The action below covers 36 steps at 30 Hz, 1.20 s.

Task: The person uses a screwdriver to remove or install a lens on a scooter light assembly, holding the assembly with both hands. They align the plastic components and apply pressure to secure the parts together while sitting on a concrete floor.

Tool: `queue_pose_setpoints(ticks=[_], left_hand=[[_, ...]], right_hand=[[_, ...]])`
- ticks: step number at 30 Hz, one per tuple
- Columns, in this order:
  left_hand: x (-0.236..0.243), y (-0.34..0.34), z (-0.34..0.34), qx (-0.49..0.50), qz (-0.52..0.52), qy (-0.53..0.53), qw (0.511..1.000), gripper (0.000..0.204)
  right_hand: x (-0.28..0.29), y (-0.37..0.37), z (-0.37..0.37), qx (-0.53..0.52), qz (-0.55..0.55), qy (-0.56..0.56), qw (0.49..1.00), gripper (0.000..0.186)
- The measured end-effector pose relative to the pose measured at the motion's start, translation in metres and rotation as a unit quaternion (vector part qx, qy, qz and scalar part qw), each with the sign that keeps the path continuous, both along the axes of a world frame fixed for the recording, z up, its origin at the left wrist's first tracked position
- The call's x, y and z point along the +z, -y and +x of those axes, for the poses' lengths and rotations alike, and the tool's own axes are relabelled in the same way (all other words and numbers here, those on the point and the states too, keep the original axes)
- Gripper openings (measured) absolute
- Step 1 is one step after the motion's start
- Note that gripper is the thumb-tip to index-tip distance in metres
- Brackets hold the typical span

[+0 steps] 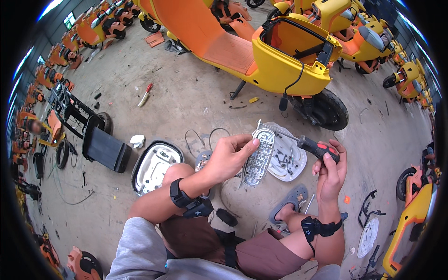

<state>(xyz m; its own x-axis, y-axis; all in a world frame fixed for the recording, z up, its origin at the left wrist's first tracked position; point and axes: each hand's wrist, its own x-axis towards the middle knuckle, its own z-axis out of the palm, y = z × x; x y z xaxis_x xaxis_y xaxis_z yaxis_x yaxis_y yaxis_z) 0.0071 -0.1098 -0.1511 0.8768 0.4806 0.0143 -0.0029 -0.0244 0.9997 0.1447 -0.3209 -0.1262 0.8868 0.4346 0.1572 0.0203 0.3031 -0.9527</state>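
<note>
My left hand (233,156) grips an oval, silvery, moulded lamp housing (258,161) near its upper left edge, thumb on the face. It is held tilted in front of me, full of small square cells. In my right hand (332,168) is a screwdriver (319,148) with a black and red handle. Its thin shaft runs left toward the top end of the housing. Whether the tip touches anything there is too small to tell. Beyond the housing, a pale oval tray-like cover (296,163) with several screws lies on the floor.
A white shell with a black rim (140,175) lies left of my knee. Ahead stands a yellow and orange scooter (275,70). A black scooter frame (105,144) is at the left. A red-handled tool (146,93) lies on the floor. More scooters line both sides.
</note>
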Motion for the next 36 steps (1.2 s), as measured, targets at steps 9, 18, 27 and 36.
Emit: queue_pose_setpoints(ticks=[9,18,27,36], left_hand=[[0.007,0.007,-0.004,0.01,0.062,-0.009,0.998,0.034],[-0.001,0.008,0.001,0.016,-0.047,0.026,0.998,0.035],[0.004,0.003,-0.003,0.012,-0.057,0.009,0.998,0.033],[0.007,0.002,0.0,0.006,-0.114,-0.021,0.993,0.03]], right_hand=[[-0.012,0.003,0.009,-0.065,-0.071,-0.012,0.995,0.023],[-0.014,-0.002,0.013,-0.024,-0.067,-0.041,0.997,0.024],[-0.007,0.002,0.009,0.023,0.002,-0.008,1.0,0.032],[-0.01,0.002,0.011,0.021,-0.012,-0.018,1.0,0.035]])
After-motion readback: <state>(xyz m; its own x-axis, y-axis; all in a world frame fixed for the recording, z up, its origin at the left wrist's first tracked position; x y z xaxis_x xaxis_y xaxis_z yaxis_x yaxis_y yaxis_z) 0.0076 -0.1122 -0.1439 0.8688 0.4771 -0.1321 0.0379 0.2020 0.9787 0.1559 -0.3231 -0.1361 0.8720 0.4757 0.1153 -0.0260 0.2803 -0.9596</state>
